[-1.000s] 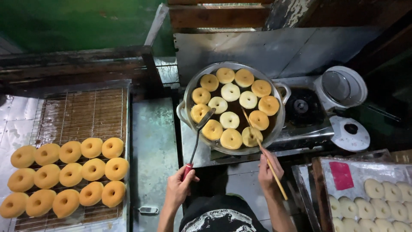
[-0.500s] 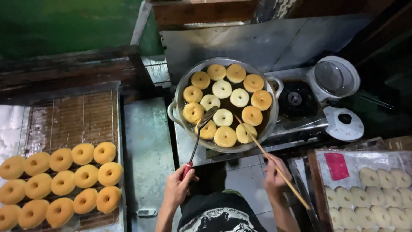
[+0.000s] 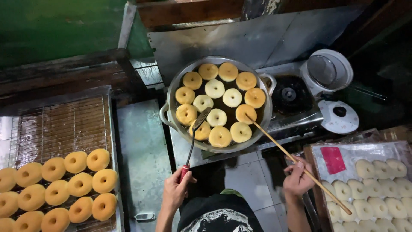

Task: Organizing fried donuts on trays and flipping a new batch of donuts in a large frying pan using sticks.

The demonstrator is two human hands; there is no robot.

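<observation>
**Pan full, rack half loaded**

On your far left the rack (image 3: 64,124) carries a batch of golden doughnuts (image 3: 68,184), fried and draining (they fill only its near part; the far bars are bare). Your left hand (image 3: 176,191) is closed around the red grip of a spatula (image 3: 195,137), whose blade rests in the pan (image 3: 171,99) against a doughnut near the front edge. The pan sits on the stove and holds the frying rings (image 3: 216,101): those at the rim look deep yellow, those in the middle pale, so I judge these partly cooked with some turning left. Your right hand (image 3: 297,178) pinches a long stick (image 3: 296,161), its tip touching a ring at the pan's right side. On the right, a tray (image 3: 326,148) of raw rings (image 3: 377,189) waits, unfried.
</observation>
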